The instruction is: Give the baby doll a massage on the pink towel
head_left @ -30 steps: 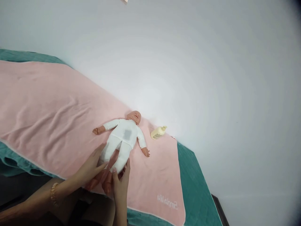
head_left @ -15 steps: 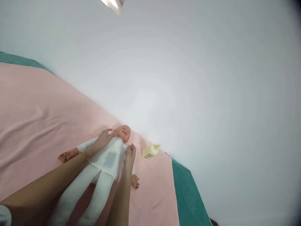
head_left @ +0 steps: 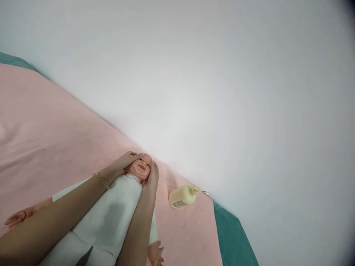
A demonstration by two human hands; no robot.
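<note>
A baby doll [head_left: 116,199] in a white cloth suit lies on its back on a pink cloth, its smiling plastic face [head_left: 141,167] turned up. My left hand [head_left: 129,159] cups one side of the doll's head, its thumb across the forehead. On the other side, my right hand [head_left: 153,172] curves round the temple and cheek. Both hands touch the head, and some fingertips are hidden behind it. My forearms run along either side of the doll's body, a gold bracelet on the left wrist. The doll's bare plastic hands stick out past my arms.
A pale yellow pump bottle [head_left: 183,196] stands on the pink cloth [head_left: 191,229], right of the doll. Green fabric [head_left: 233,232] shows beyond the cloth's edges. A plain white wall [head_left: 210,103] rises directly behind the doll's head.
Both hands have moved up from the doll's neck and shoulder onto the sides of its head. My view has come closer, so the doll and bottle look larger.
</note>
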